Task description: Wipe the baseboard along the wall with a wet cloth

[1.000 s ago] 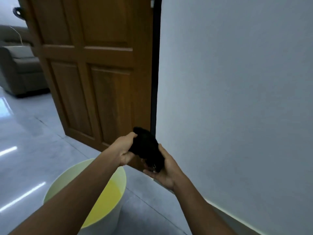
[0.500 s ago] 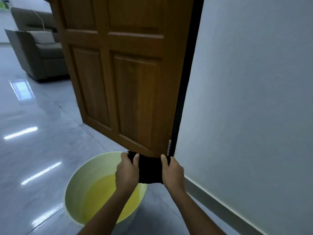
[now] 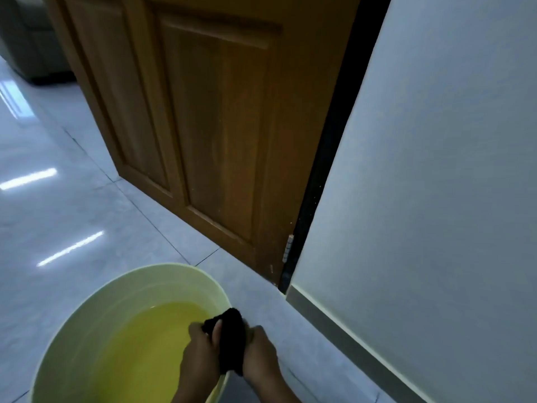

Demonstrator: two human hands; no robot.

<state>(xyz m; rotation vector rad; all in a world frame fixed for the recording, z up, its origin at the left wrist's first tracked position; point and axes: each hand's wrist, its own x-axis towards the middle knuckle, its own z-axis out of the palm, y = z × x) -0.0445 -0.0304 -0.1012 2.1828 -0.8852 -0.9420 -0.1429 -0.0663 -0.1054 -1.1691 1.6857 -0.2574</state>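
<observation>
A black cloth (image 3: 231, 338) is bunched between both my hands, low over the right rim of a pale yellow bucket (image 3: 87, 321) that holds yellowish water. My left hand (image 3: 200, 353) grips the cloth's left side and my right hand (image 3: 260, 356) grips its right side. The grey baseboard (image 3: 348, 341) runs along the foot of the white wall (image 3: 436, 199), from the door frame toward the lower right, a short way right of my hands.
A brown wooden door (image 3: 203, 126) stands open against the wall's end, with a dark gap and a hinge (image 3: 287, 248) beside it. Glossy grey floor tiles (image 3: 72, 213) spread to the left. A dark sofa (image 3: 29, 53) sits at the far upper left.
My hands have dropped with the cloth from door level down to the bucket's rim. The view has tilted down and closer to the floor.
</observation>
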